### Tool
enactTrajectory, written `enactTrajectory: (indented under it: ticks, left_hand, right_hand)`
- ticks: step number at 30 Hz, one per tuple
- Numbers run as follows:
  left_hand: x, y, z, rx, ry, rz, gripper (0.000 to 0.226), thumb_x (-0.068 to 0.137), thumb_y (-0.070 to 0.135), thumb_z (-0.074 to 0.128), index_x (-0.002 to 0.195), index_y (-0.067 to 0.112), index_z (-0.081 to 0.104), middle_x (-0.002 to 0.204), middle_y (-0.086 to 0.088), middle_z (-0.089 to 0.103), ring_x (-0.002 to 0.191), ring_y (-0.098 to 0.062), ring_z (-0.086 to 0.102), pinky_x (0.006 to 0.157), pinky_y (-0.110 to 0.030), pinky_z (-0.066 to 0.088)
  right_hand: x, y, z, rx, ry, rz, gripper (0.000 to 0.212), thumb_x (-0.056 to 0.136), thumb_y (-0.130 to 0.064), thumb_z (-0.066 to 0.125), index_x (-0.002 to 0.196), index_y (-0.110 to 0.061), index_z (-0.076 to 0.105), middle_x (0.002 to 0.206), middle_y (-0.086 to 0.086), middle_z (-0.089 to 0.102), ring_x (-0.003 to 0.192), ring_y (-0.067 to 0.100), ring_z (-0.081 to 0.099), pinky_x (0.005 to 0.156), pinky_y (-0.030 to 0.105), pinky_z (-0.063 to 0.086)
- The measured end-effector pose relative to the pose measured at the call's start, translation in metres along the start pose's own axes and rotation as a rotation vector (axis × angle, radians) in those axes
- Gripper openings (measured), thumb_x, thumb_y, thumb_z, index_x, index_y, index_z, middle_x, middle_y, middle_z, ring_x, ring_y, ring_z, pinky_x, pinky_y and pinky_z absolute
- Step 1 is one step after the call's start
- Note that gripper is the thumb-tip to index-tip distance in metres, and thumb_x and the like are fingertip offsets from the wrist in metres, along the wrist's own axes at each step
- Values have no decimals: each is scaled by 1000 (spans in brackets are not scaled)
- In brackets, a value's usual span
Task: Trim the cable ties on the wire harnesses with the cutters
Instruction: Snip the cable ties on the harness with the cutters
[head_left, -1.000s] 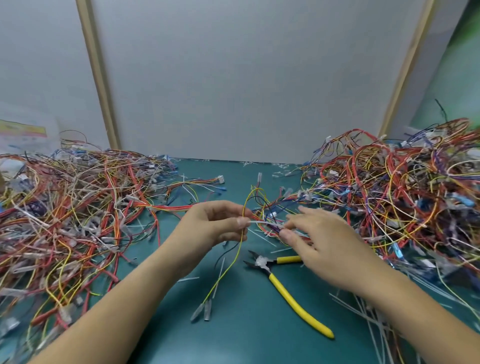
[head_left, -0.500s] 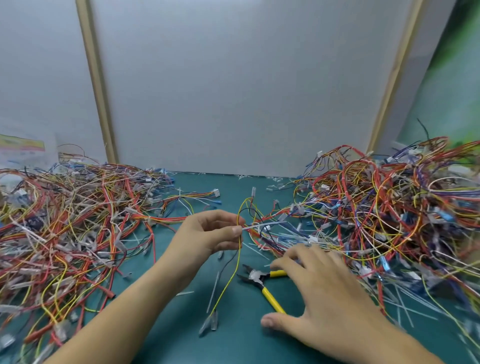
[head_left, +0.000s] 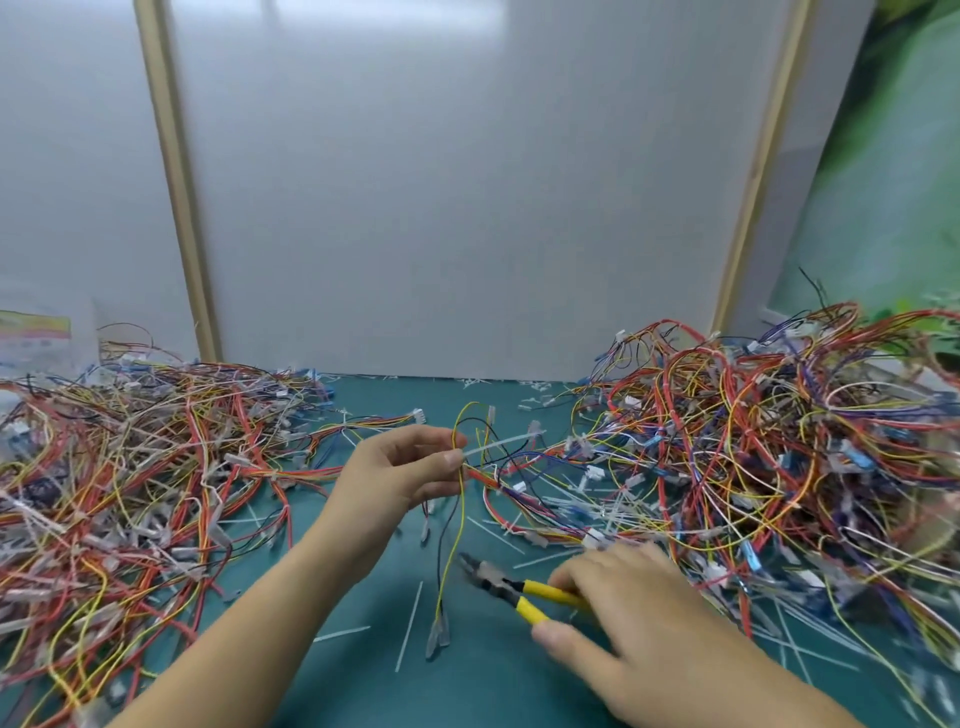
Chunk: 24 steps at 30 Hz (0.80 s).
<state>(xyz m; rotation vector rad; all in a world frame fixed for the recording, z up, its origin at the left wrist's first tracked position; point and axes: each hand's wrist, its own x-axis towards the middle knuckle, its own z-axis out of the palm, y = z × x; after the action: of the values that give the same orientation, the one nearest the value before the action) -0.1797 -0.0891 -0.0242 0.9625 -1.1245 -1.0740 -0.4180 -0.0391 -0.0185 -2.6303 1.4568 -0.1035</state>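
Left hand (head_left: 410, 475) pinches a wire harness (head_left: 498, 470) above the surface (head_left: 483, 680), its cable tie (head_left: 501, 446) sticking out rightward. Right hand (head_left: 631, 618) closes around the cutters (head_left: 519, 590), low and right of the harness.

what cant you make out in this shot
Head view only:
- Cutters: handle ends hidden under the right hand; firm grip unclear.
- Cable tie: its head is hidden by the left hand fingers.
- Right pile: blurred, cut off by the edge.
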Motion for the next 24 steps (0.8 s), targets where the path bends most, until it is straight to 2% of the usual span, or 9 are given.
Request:
enactTrajectory:
  ticks: [2,5,7,10,13,14,16,18,24]
  left_hand:
    - [-1,-5,-3,-27,14,3,14,85,0,70,91,9,79,85,-9,72,76,-19,70,69,-21,56]
    - [-2,-10,-6,-30,24,20,15,85,3,71,94,11,79,88,-10,73,79,-19,70,70,-21,56]
    - [-4,-12,-5,-27,27,30,15,83,6,73,94,13,79,87,-9,73,79,-19,70,70,-21,56]
    - [-6,-11,-3,-39,14,33,20,74,14,76,93,10,78,84,-8,72,77,-19,68,69,-22,55]
    - [-6,-11,-2,-35,-7,22,25,67,8,84,90,8,78,82,-9,70,75,-20,68,68,-23,55]
    - [-6,-11,-1,-36,-12,22,23,66,5,83,89,8,78,81,-8,69,74,-20,67,67,-23,55]
    - [-6,-10,0,-42,-19,27,17,69,7,75,85,10,78,78,-7,68,71,-19,67,66,-22,55]
    - [-6,-9,1,-36,-28,31,19,68,5,73,85,11,78,78,-8,68,70,-21,67,66,-22,55]
    - [-9,-6,1,-9,-29,50,23,69,2,74,91,10,77,84,-12,69,74,-25,68,68,-23,55]
  right_hand:
    - [-2,4,-9,383,25,7,45,80,-76,39,106,-43,56,98,-14,64,96,4,55,92,33,46]
    - [2,7,-12,788,93,-20,30,86,-62,46,101,-43,63,103,-10,70,96,7,66,94,37,50]
    - [11,4,-10,986,125,-32,32,87,-55,46,100,-36,69,107,-7,72,99,12,69,98,40,50]
    - [28,-6,-6,1239,183,17,36,91,-48,57,102,-19,74,102,7,76,93,29,72,92,43,56]
    - [37,-8,8,1311,207,67,52,84,-46,46,105,-6,71,97,14,75,90,38,71,85,43,56]
    - [38,-8,12,1332,199,86,51,84,-47,50,105,-6,71,95,14,75,86,37,71,83,43,56]
    - [39,-5,17,1363,165,107,41,85,-46,61,104,-11,74,91,12,75,78,33,71,75,39,57]
    - [39,-3,20,1370,138,107,47,82,-51,49,101,-19,77,86,8,73,72,29,69,67,35,57]
    - [36,-2,27,1181,131,71,44,82,-61,45,87,-27,72,75,0,67,62,18,62,62,33,51]
